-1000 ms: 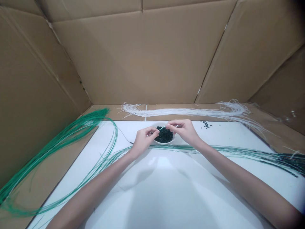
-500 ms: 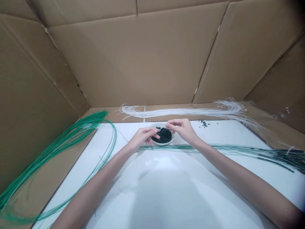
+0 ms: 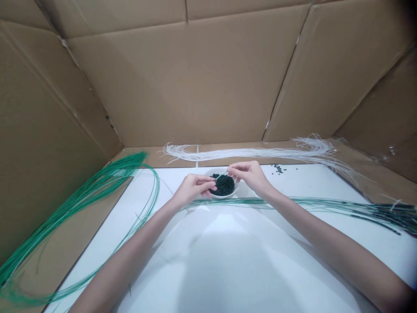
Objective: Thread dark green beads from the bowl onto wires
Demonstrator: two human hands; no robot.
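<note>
Over a white bowl [image 3: 224, 196] full of small black beads [image 3: 225, 186], my two hands meet with a short, thin green string [image 3: 221, 175] stretched between them. Thumb and fingers of my left hand [image 3: 195, 188] pinch its lower end at the bowl's left side. A dark speck shows at those fingertips; whether it is a bead or part of the pile behind, I cannot tell. My right hand [image 3: 249, 174] pinches the upper end above the bowl's right rim. Just in front of the bowl, several green strings [image 3: 306, 201] run to the right, with dark beaded ends.
A large bundle of green strings [image 3: 81, 195] lies at the left, some looping onto the white board [image 3: 228, 269]. White strings [image 3: 244, 153] stretch along the back. Several loose black beads [image 3: 278, 169] lie right of the bowl. Cardboard walls [image 3: 195, 87] enclose the back and sides.
My left fingers have closed together more and lifted slightly, with their pinch nearer the string's end. My right hand has barely moved. The string between them now looks greener.
</note>
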